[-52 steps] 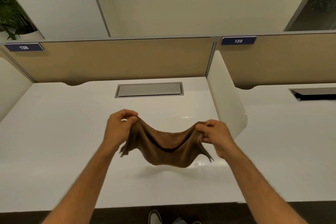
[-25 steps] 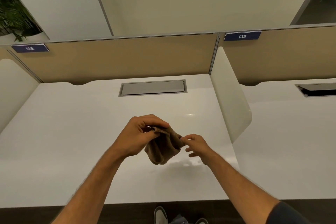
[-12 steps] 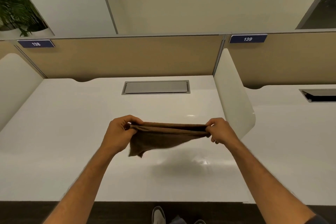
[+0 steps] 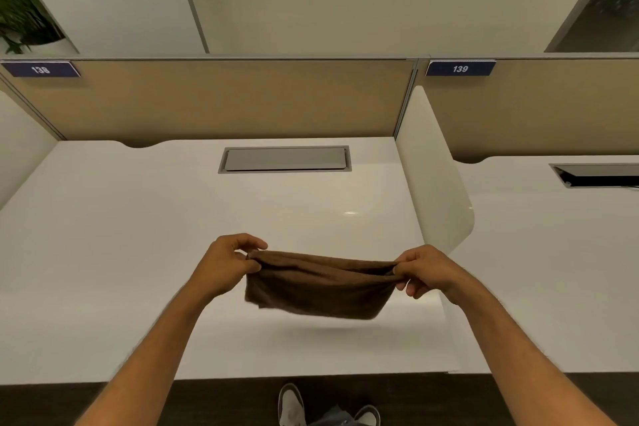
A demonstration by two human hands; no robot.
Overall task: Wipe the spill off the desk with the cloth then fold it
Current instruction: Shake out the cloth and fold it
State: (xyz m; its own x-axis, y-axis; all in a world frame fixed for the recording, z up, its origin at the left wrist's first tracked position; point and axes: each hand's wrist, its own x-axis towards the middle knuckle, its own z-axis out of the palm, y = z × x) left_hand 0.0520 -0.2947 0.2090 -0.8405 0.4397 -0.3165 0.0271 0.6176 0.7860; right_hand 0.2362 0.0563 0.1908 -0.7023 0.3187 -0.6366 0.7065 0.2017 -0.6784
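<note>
A brown cloth (image 4: 320,290), folded over into a long band, hangs stretched in the air above the white desk (image 4: 121,252). My left hand (image 4: 226,264) pinches its left end. My right hand (image 4: 427,270) pinches its right end. The cloth's lower edge dangles free and casts a faint shadow on the desk below. No spill shows on the desk surface.
A grey cable hatch (image 4: 285,158) is set into the desk near the back. A tan partition (image 4: 224,100) closes the back, and a white curved divider (image 4: 435,176) stands on the right. My shoes (image 4: 294,406) show beneath the desk's front edge.
The hands had come together with the cloth bunched in the left, then moved apart; now the folded cloth is held taut between them and hangs lower and squarer.
</note>
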